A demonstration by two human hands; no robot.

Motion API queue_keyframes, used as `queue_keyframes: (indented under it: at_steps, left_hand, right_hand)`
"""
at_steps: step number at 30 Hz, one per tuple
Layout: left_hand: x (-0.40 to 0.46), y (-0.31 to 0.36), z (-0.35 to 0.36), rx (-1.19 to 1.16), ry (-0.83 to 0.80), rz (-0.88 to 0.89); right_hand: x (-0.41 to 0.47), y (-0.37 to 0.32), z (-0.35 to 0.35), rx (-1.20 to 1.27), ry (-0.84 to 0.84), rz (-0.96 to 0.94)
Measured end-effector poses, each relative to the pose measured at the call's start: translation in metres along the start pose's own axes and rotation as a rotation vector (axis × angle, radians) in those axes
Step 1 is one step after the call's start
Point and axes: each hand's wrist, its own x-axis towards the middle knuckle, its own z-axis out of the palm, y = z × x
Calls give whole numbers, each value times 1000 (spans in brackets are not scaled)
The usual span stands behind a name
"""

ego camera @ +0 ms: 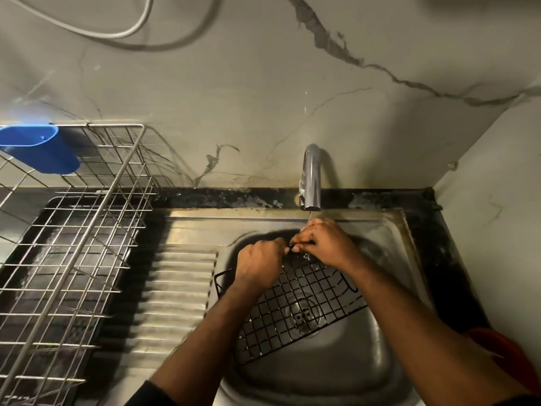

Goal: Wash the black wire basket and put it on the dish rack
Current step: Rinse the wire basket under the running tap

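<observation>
- Black wire basket (304, 306) lies tilted in your sink (389, 230), its grid bottom facing up over the drain (304, 313), far edge raised toward the tap (311, 177).
- Your left hand (259, 265) rests over the basket's far left part, fingers curled down onto the rim wire; the grip is closed on the basket.
- Your right hand (323, 240) sits just beside the left at the same far edge, fingertips pinching the rim wire, so that grip is also closed on the basket.
- Both hands almost meet at the rim, directly under the tap spout.
- A thin stream of water (309, 215) falls from the spout onto the back of your right hand.
- The ribbed draining board (175, 288) lies left of the sink bowl, part of the same steel unit.
- The dish rack (73, 230), a silver wire frame, stands on a dark tray (44, 259) on the bench to the left, well apart from the basket.
- A blue plastic cup holder (41, 148) hangs on the rack's far edge.
- Two cables (140, 33) loop across the marble-patterned wall (263, 98) behind.
- Something red (506, 356) shows at the lower right beside your right arm; you cannot tell what it is.
</observation>
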Motion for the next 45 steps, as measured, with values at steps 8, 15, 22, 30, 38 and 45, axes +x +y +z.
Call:
queue_keyframes:
  at_steps: [8, 15, 22, 30, 38, 45]
  left_hand:
    - [1, 0, -1, -35, 43, -32]
    - [2, 16, -4, -25, 45, 14]
    - [3, 10, -10, -2, 102, -6]
    - [3, 16, -8, -69, 105, -41]
    - [5, 11, -5, -230, 110, -223]
    - [-11, 23, 0, -234, 154, -297]
  right_hand:
    - [-17, 19, -12, 66, 151, 188]
    - [-4, -7, -20, -299, 34, -41]
    - [-29, 14, -25, -42, 122, 274]
    - [-66, 12, -28, 41, 160, 394]
    - [-105, 1, -27, 136, 299, 497]
    - [-129, -10, -13, 473, 207, 697]
